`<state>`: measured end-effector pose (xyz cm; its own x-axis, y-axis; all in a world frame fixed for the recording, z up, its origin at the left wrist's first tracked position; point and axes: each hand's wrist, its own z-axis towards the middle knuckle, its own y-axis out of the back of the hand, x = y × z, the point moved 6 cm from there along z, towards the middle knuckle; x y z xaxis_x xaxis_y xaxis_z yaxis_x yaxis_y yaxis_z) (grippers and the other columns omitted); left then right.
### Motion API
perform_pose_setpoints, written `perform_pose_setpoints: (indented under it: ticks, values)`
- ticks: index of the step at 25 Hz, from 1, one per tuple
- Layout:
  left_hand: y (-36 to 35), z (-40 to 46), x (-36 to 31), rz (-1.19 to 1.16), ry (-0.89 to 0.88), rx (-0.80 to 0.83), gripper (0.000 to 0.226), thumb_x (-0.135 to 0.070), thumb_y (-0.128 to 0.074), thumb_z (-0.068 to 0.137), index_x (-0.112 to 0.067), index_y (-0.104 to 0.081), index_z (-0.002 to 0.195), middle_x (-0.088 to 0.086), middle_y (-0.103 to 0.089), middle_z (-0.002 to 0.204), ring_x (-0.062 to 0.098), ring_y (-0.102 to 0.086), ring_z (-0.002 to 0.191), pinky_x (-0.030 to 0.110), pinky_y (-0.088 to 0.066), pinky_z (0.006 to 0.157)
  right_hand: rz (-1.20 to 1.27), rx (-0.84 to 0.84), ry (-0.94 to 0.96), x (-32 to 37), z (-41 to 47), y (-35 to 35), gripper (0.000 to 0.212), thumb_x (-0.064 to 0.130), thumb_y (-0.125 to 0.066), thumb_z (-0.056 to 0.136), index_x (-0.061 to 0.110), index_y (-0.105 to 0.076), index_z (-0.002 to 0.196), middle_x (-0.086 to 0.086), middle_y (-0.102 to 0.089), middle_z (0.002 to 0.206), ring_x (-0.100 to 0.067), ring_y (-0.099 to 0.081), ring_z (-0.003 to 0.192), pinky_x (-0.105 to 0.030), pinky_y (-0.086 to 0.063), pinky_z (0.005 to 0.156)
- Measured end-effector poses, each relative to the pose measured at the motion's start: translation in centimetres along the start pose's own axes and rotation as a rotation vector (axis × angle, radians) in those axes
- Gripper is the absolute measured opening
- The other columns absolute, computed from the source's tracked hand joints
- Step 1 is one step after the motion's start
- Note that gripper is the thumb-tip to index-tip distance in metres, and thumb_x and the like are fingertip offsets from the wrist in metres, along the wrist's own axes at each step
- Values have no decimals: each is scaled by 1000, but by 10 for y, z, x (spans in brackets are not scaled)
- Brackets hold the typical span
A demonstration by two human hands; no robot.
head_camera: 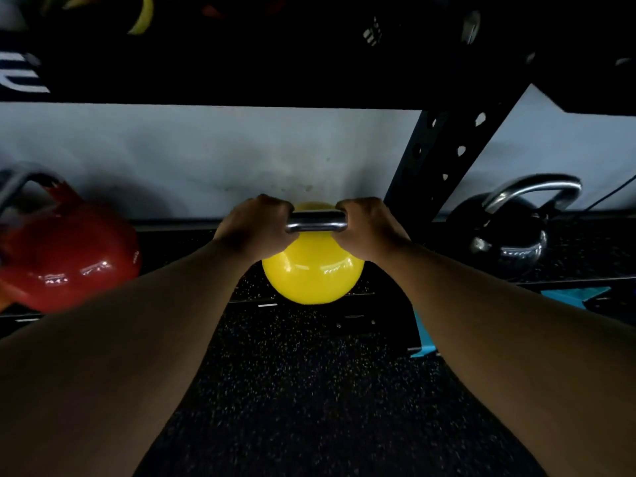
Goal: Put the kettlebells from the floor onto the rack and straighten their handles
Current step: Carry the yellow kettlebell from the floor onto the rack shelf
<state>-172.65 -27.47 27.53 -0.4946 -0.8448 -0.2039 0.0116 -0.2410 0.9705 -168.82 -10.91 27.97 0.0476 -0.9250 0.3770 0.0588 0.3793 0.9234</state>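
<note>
A yellow kettlebell (311, 273) with a steel handle (316, 223) is at the centre, over the front edge of the rack's low shelf (192, 235). My left hand (256, 227) is shut on the handle's left corner and my right hand (368, 225) on its right corner. I cannot tell whether the bell rests on the shelf or hangs just above it. A red kettlebell (69, 256) sits on the shelf at the left, its handle tilted left. A black kettlebell (509, 235) stands at the right beyond the rack post.
A black perforated rack post (444, 156) slants up right of my hands. A dark upper shelf (241, 63) hangs overhead with gear on it. A white wall backs the rack. Speckled black rubber floor (309, 390) lies in front, with teal marks (423, 339).
</note>
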Motion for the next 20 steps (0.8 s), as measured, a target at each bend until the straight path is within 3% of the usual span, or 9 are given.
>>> perform_pose_setpoints:
  ticks: [5, 8, 10, 12, 15, 17, 20]
  values:
    - [-6, 33, 4, -189, 154, 75, 22, -25, -64, 77, -13, -67, 95, 18, -69, 88, 38, -65, 84, 37, -53, 65, 24, -64, -119, -13, 27, 0, 16, 8, -57, 78, 12, -64, 92, -16, -67, 85, -38, -65, 86, -33, -48, 63]
    - [-11, 49, 1, -257, 232, 51, 21, -18, -65, 78, -11, -65, 98, 18, -66, 91, 39, -65, 88, 39, -52, 67, 14, -118, -193, -23, 40, -3, 14, 5, -55, 81, 16, -47, 77, -12, -57, 78, -38, -64, 81, -31, -36, 59]
    - [-13, 55, 3, -277, 244, 36, 8, -14, -63, 78, -13, -60, 85, 16, -60, 83, 40, -64, 88, 37, -47, 63, 8, -123, -204, -26, 47, -3, 17, 8, -56, 83, 18, -44, 77, -12, -57, 80, -37, -63, 80, -31, -35, 59]
    - [-16, 57, 4, -290, 252, 26, 10, -15, -63, 77, -16, -53, 75, 13, -55, 78, 39, -62, 85, 35, -40, 61, 9, -115, -196, -29, 51, -3, 18, 8, -58, 83, 17, -44, 77, -10, -55, 78, -37, -63, 79, -31, -35, 58]
    - [-19, 58, 6, -280, 268, -40, 9, -17, -64, 78, -12, -60, 85, 16, -60, 85, 40, -62, 88, 34, -39, 63, 5, -109, -150, -30, 54, -4, 19, 7, -60, 81, 18, -44, 78, -17, -64, 83, -39, -63, 80, -30, -33, 59]
    - [-20, 56, 4, -269, 272, -82, 7, -16, -63, 78, -14, -56, 78, 12, -55, 76, 39, -62, 83, 33, -37, 61, 9, -123, -133, -32, 55, -4, 18, 6, -59, 80, 18, -46, 79, -18, -66, 84, -40, -64, 82, -30, -33, 60]
    - [-21, 55, 5, -284, 301, -102, 10, -15, -61, 77, -15, -53, 73, 9, -52, 70, 38, -61, 79, 33, -35, 59, 12, -117, -117, -35, 58, -6, 12, 5, -58, 81, 11, -57, 92, -20, -68, 90, -40, -64, 89, -29, -35, 63]
